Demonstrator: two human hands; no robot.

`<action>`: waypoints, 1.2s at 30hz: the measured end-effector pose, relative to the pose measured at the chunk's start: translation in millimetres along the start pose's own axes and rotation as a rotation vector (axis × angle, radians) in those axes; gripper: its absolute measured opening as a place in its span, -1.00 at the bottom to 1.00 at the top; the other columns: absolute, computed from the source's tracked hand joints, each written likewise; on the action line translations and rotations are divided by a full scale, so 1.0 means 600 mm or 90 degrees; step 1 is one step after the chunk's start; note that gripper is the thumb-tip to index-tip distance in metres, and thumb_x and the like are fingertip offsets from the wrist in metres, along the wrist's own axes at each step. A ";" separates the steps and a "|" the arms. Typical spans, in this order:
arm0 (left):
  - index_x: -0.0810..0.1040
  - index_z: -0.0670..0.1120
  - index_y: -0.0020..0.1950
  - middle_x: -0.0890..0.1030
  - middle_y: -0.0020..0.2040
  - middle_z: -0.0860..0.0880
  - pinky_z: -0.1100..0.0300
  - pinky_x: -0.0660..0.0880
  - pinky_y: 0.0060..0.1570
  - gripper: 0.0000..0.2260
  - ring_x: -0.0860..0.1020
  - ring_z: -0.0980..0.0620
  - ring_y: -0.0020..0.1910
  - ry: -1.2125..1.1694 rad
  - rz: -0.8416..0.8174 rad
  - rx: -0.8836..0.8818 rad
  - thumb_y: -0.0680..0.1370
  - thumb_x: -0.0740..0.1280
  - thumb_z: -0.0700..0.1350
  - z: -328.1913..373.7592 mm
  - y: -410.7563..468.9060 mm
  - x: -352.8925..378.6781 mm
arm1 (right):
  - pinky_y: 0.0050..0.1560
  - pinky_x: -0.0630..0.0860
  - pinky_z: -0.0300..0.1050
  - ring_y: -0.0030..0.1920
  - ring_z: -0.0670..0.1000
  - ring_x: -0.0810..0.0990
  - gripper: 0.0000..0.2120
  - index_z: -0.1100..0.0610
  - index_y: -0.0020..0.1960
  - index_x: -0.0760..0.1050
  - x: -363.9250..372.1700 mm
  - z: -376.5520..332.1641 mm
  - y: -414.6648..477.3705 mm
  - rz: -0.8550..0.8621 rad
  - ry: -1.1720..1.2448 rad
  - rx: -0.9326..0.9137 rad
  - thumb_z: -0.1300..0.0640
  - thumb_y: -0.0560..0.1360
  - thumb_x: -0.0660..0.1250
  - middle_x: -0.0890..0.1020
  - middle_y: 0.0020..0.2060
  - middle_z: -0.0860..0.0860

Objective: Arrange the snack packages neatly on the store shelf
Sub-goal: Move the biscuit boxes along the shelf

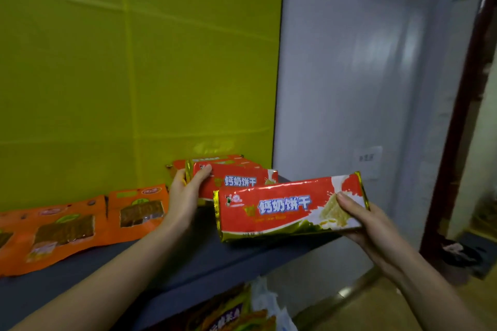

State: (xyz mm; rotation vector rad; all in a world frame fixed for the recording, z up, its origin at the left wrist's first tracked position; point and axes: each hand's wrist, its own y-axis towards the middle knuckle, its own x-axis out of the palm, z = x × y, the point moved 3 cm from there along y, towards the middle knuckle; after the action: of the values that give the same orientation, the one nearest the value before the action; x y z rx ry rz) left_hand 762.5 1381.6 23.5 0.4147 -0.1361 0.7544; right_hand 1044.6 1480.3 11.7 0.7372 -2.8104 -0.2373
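1. Snack package in red-and-white foil with gold end seals (285,209): the right hand (363,226) holds it by its right end. The thumb lies on the printed front and the fingers curl underneath, so the grip is clamped on that end alone. The rest of the pack juts out to the left, slightly tilted.
2. This pack is over the front right part of the dark grey-blue shelf board (188,263). Whether it touches the board cannot be told.
3. A second red foil biscuit pack (242,181) sits further back, partly hidden by the first. The left hand (185,193) has its grip clamped on that pack's left end, thumb on the top face.
4. It lies on a small stack of like red packs (228,162) in the back right corner, against the yellow-green back panel (134,62).
5. Flat orange pouches with clear windows (67,231) lie overlapping in a row on the shelf, just left of the left hand.
6. Below the shelf board are blurred printed bags (228,312).
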 end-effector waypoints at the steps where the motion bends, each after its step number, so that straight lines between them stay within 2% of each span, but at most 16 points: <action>1: 0.44 -0.04 0.08 0.64 -0.03 -0.10 0.36 0.56 -0.36 -0.83 0.64 0.11 -0.29 0.000 0.006 0.002 0.51 0.34 -0.11 -0.010 0.007 0.006 | -0.23 0.63 -0.22 -0.13 0.02 0.71 -0.06 0.23 0.11 0.55 -0.005 0.008 0.021 -0.015 0.004 0.005 -0.20 -0.17 0.63 0.72 -0.08 0.10; 5: 0.35 -0.09 0.31 0.63 -0.06 0.01 0.29 0.54 -0.32 -0.61 0.65 0.14 -0.24 0.014 0.030 0.007 0.52 0.32 -0.09 -0.045 0.021 0.027 | -0.21 0.64 -0.21 -0.09 0.06 0.71 -0.06 0.25 0.18 0.50 -0.028 0.036 0.102 -0.082 0.018 0.042 -0.16 -0.08 0.63 0.71 -0.04 0.14; 7: 0.34 -0.07 0.32 0.63 -0.01 -0.01 0.17 0.54 -0.18 -0.59 0.63 0.08 -0.13 0.018 0.053 0.002 0.51 0.34 -0.07 -0.052 0.025 0.033 | -0.14 0.65 -0.17 -0.07 0.07 0.71 -0.05 0.22 0.20 0.49 -0.036 0.045 0.138 -0.114 0.015 0.056 -0.19 -0.07 0.62 0.71 -0.03 0.13; 9: 0.39 -0.02 0.31 0.64 0.10 -0.09 0.00 0.58 -0.03 -0.54 0.66 -0.03 -0.02 0.014 0.054 -0.018 0.45 0.40 -0.01 -0.058 0.030 0.031 | -0.05 0.63 -0.12 -0.04 0.08 0.70 0.03 0.20 0.20 0.49 -0.042 0.054 0.171 -0.147 0.014 0.062 -0.25 -0.17 0.62 0.71 -0.03 0.12; 10: 0.42 0.00 0.29 0.65 0.11 -0.09 0.00 0.60 -0.03 -0.55 0.66 -0.06 0.00 0.020 0.048 -0.024 0.43 0.41 0.00 -0.060 0.031 0.030 | -0.03 0.63 -0.10 -0.04 0.08 0.70 0.06 0.18 0.19 0.49 -0.044 0.059 0.186 -0.164 0.013 0.063 -0.27 -0.22 0.61 0.71 -0.03 0.12; 13: 0.48 0.04 0.19 0.68 0.03 -0.02 0.25 0.60 -0.23 -0.72 0.67 0.04 -0.06 0.109 0.042 -0.012 0.49 0.34 -0.06 -0.059 0.023 0.027 | -0.01 0.62 -0.10 -0.04 0.08 0.70 0.08 0.16 0.18 0.49 -0.042 0.078 0.219 -0.203 0.013 0.071 -0.29 -0.25 0.61 0.71 -0.03 0.11; 14: 0.50 0.05 0.16 0.68 0.02 0.01 0.26 0.60 -0.22 -0.77 0.67 0.06 -0.06 0.132 0.049 -0.014 0.51 0.32 -0.09 -0.059 0.021 0.025 | -0.02 0.62 -0.11 -0.04 0.07 0.70 0.05 0.14 0.17 0.49 -0.041 0.086 0.227 -0.216 0.014 0.075 -0.29 -0.23 0.60 0.71 -0.04 0.10; 17: 0.49 0.08 0.12 0.62 0.06 -0.01 0.02 0.59 -0.01 -0.77 0.62 -0.03 0.06 0.193 0.045 -0.025 0.51 0.33 -0.15 -0.059 0.015 0.021 | 0.04 0.61 -0.08 -0.05 0.01 0.70 -0.11 0.08 0.18 0.49 -0.034 0.099 0.241 -0.260 -0.018 0.066 -0.31 -0.05 0.56 0.72 -0.06 0.02; 19: 0.45 0.16 0.06 0.58 0.04 0.04 0.12 0.60 -0.08 -0.74 0.58 0.00 0.07 0.249 0.041 -0.021 0.51 0.33 -0.19 -0.058 0.015 0.019 | 0.10 0.55 -0.06 -0.03 -0.03 0.69 -0.21 0.03 0.18 0.49 -0.029 0.100 0.251 -0.291 -0.062 0.047 -0.32 0.05 0.51 0.72 -0.06 -0.05; 21: 0.45 0.17 0.01 0.57 -0.01 0.08 0.25 0.59 -0.15 -0.69 0.57 0.05 0.02 0.280 0.058 -0.002 0.51 0.31 -0.27 -0.055 0.015 0.018 | 0.01 0.54 -0.19 -0.06 -0.12 0.68 -0.33 -0.01 0.16 0.48 -0.023 0.099 0.260 -0.326 -0.103 0.029 -0.25 0.13 0.46 0.72 -0.09 -0.11; 24: 0.52 0.12 -0.02 0.60 -0.05 0.06 0.22 0.59 -0.10 -0.69 0.58 -0.01 0.02 0.334 0.121 0.013 0.49 0.33 -0.32 -0.053 0.018 0.010 | -0.09 0.57 -0.29 -0.04 -0.18 0.66 -0.48 -0.07 0.14 0.44 -0.009 0.105 0.268 -0.392 -0.199 0.026 -0.12 0.21 0.44 0.67 -0.03 -0.13; 26: 0.54 0.09 0.04 0.62 -0.02 0.01 0.13 0.60 -0.06 -0.72 0.59 -0.02 0.03 0.324 0.147 0.007 0.49 0.34 -0.29 -0.049 0.017 0.006 | -0.13 0.57 -0.35 -0.07 -0.23 0.64 -0.59 -0.09 0.09 0.45 0.000 0.107 0.272 -0.410 -0.233 0.020 -0.03 0.27 0.41 0.65 -0.04 -0.16; 28: 0.54 0.01 0.16 0.63 0.06 -0.05 0.07 0.59 -0.02 -0.72 0.61 -0.03 0.06 0.305 0.151 -0.003 0.50 0.33 -0.25 -0.048 0.017 0.004 | -0.03 0.57 -0.29 -0.01 -0.18 0.63 -0.58 -0.07 0.09 0.47 0.006 0.110 0.281 -0.412 -0.252 0.011 -0.02 0.25 0.42 0.65 0.00 -0.13; 32: 0.56 -0.10 0.19 0.61 0.09 -0.05 0.20 0.52 -0.03 -0.78 0.58 0.01 0.08 0.258 0.211 -0.005 0.56 0.26 -0.20 -0.041 0.014 0.001 | 0.14 0.55 -0.06 0.11 -0.04 0.59 -0.60 -0.08 0.05 0.46 0.020 0.113 0.295 -0.376 -0.275 -0.016 -0.03 0.24 0.45 0.60 0.10 -0.03; 34: 0.56 -0.09 0.17 0.60 0.09 -0.01 0.23 0.47 -0.04 -0.78 0.56 0.12 0.02 0.266 0.215 0.001 0.59 0.20 -0.12 -0.039 0.011 0.008 | 0.19 0.52 0.01 0.17 -0.01 0.54 -0.58 -0.07 0.08 0.42 0.029 0.117 0.297 -0.338 -0.300 -0.038 -0.01 0.28 0.48 0.52 0.15 -0.02; 36: 0.55 -0.04 0.13 0.55 -0.01 0.15 0.33 0.43 -0.10 -0.77 0.50 0.27 -0.07 0.286 0.224 -0.002 0.61 0.14 -0.03 -0.040 0.007 0.013 | 0.22 0.50 0.02 0.21 0.00 0.50 -0.54 -0.06 0.13 0.39 0.038 0.124 0.296 -0.313 -0.321 -0.048 0.00 0.31 0.49 0.46 0.20 -0.01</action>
State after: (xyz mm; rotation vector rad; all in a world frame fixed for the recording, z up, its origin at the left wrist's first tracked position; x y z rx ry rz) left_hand 764.6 1399.4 5.4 0.2109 0.2185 1.1752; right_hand 924.0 1629.1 -18.0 1.5278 -2.9839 -0.6932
